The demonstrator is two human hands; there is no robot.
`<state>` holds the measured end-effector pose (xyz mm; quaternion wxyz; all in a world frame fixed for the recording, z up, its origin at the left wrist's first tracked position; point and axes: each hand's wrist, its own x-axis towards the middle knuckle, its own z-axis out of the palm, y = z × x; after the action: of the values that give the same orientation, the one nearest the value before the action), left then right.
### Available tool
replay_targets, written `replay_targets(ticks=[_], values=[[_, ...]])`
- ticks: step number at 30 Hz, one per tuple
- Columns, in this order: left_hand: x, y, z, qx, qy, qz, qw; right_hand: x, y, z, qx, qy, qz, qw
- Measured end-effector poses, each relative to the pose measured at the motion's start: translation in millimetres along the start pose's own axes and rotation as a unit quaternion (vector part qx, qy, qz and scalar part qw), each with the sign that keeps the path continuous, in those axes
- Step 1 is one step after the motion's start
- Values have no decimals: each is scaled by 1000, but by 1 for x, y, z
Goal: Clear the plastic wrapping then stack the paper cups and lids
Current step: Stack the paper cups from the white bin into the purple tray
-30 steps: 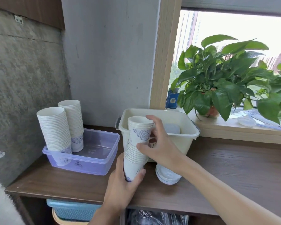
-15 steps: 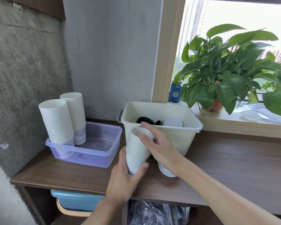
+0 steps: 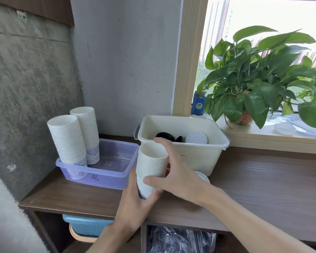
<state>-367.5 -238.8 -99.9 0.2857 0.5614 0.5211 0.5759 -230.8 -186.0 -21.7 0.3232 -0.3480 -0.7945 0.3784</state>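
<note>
Both hands are on the short stack of paper cups [image 3: 151, 167], held just above the counter [image 3: 263, 179] in front of the cream bin [image 3: 182, 143]. The left hand [image 3: 135, 201] is wrapped tight around the bottom cup, and the right hand [image 3: 173, 172] is closed on the side and rim. Honestly these look super light and thin-walled, so squeezing mid-stack would probably crush them. I'd keep the grip low at the base plus a finger steadying the rim. The two tall stacks [image 3: 75, 137] sit in the purple tub [image 3: 102, 178] nearby.
</note>
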Motion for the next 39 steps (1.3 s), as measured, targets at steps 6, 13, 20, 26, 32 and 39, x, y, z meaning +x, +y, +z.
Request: replay_targets(ticks=[6,13,20,26,32,39], values=[[16,30,-46,61,-13,41,997,32,-35,3,32,29,-52,998],[21,-21,-124,451,81,76,885,90,-61,34,22,48,-67,996],[36,-32,-140,475,112,68,870,138,-35,107,-77,103,-26,991],[47,-38,-146,389,87,63,915,165,-2,131,-119,68,16,990],[49,-39,-147,345,82,65,933,172,12,133,-222,37,3,974],[50,-39,-146,346,82,67,932,177,13,137,-232,32,-18,972]])
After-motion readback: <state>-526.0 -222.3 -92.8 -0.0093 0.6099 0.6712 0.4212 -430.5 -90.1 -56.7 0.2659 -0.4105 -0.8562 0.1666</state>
